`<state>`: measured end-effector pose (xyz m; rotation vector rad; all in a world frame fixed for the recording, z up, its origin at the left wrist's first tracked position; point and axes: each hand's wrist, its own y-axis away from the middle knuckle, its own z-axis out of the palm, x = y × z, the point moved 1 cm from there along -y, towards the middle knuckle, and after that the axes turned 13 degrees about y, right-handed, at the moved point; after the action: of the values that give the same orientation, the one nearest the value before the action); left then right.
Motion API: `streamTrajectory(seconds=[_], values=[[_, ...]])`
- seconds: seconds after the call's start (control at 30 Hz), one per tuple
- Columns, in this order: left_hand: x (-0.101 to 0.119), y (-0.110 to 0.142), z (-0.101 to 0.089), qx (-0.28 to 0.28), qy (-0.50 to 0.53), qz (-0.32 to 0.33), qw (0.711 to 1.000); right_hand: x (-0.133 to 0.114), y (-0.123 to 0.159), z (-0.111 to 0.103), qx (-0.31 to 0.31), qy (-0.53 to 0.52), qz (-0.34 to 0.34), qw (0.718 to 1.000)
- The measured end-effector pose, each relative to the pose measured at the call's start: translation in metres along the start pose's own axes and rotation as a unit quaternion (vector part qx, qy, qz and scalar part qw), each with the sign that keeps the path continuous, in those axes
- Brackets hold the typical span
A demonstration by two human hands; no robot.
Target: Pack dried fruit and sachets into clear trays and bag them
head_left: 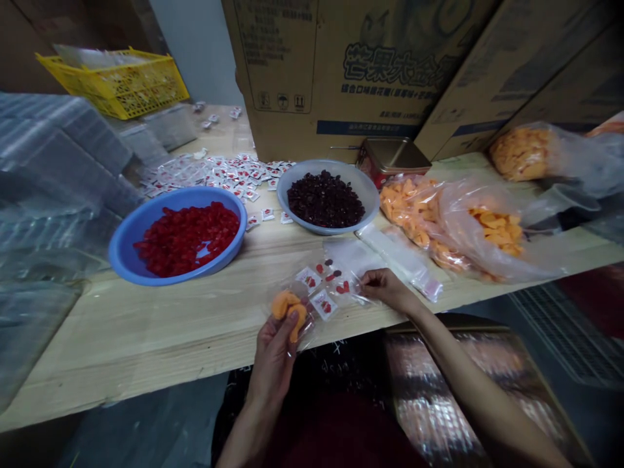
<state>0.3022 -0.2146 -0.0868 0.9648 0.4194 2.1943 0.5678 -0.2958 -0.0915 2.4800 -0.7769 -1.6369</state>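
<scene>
My left hand (275,367) holds up a transparent plastic bag (336,286) near the table's front edge. Orange dried fruit pieces (287,311) sit at the bag's lower corner, by my left fingers. My right hand (385,287) pinches the bag's far edge. Inside the bag are small white sachets (310,278) with red print and a few red and dark fruit pieces (329,270). A blue bowl (121,255) of red dried fruit stands to the left, and a grey-blue bowl (297,214) of dark berries stands beyond the bag.
Transparent bags of orange fruit (487,224) lie right on the wooden table (146,338), beside a stack of flat bags (400,260). Loose sachets (214,174) are scattered behind the bowls. Cardboard cartons (341,71), a metal tin (394,159), a yellow basket (112,84) and plastic sheeting (49,195) surround the table.
</scene>
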Motion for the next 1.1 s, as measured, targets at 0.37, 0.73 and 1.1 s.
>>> streamTrajectory(seconds=[0.37,0.73,1.1], values=[[-0.02,0.032,0.001,0.009,0.003,-0.011,1.0,-0.001,0.022,0.03,0.306,-0.022,-0.043,0.951],[-0.028,0.021,0.003,0.019,0.022,-0.038,0.999,-0.011,0.035,0.044,0.311,0.085,-0.145,0.935],[-0.039,0.003,0.01,0.004,0.027,0.011,1.0,-0.014,0.05,0.047,0.295,0.239,-0.175,0.908]])
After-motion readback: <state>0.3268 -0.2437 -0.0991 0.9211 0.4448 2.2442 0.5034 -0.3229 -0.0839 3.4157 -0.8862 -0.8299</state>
